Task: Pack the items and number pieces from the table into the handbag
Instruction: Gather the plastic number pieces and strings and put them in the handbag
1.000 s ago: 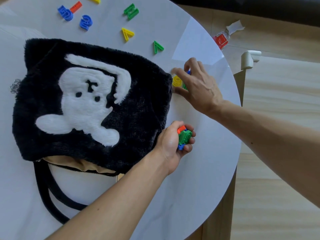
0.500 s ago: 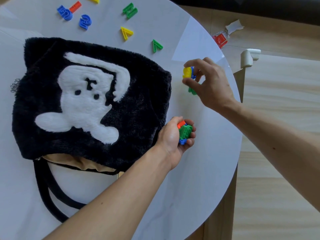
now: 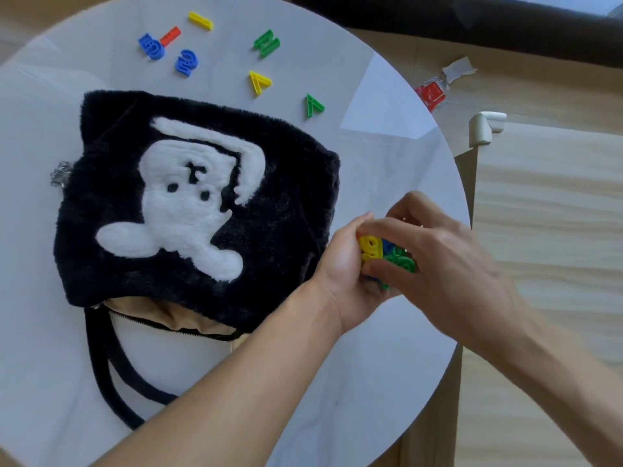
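Right hand (image 3: 438, 261) now meeting left hand (image 3: 347, 264), round white table (image 3: 387, 156), wooden floor (image 3: 539, 203)

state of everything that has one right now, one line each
handbag: lying flat, zip open, tan lining showing
left hand: closed on a clutch of number pieces
right hand: pressing pieces into that clutch
seven loose pieces: lying beyond the bag

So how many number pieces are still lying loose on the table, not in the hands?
7. Far edge: blue touching red, blue, yellow bar, green. Nearer the handbag: yellow, green. The bag may hide others.
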`<act>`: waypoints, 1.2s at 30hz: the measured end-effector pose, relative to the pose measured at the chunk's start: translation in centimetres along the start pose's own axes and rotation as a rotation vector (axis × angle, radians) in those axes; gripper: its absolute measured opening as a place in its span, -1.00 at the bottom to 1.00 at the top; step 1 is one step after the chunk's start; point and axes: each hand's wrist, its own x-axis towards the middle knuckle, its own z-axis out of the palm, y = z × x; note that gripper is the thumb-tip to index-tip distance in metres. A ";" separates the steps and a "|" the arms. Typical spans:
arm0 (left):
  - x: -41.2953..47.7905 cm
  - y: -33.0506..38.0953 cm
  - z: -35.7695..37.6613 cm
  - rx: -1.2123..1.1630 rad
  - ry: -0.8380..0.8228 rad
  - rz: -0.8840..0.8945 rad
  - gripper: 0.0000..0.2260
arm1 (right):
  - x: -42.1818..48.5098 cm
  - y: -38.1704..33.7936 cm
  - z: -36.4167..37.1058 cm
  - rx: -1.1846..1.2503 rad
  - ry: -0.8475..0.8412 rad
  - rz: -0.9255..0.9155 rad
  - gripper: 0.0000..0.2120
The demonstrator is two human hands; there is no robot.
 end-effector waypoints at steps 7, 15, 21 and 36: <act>-4.7 0.6 -1.2 -0.077 -0.003 0.078 -0.56 | -0.4 -5.1 -0.3 -0.055 0.172 -0.097 -0.79; -10.8 1.9 -6.3 -0.180 0.071 0.244 -0.59 | 0.6 -11.1 1.0 -0.098 0.096 -0.320 -0.74; -15.0 1.9 -13.4 -0.222 0.137 0.411 -0.65 | 2.1 -15.2 3.8 0.294 0.133 -0.192 -0.83; -14.2 2.0 -18.0 -0.204 0.370 0.218 -0.76 | 8.1 -19.0 5.8 -0.212 0.081 -0.205 -0.86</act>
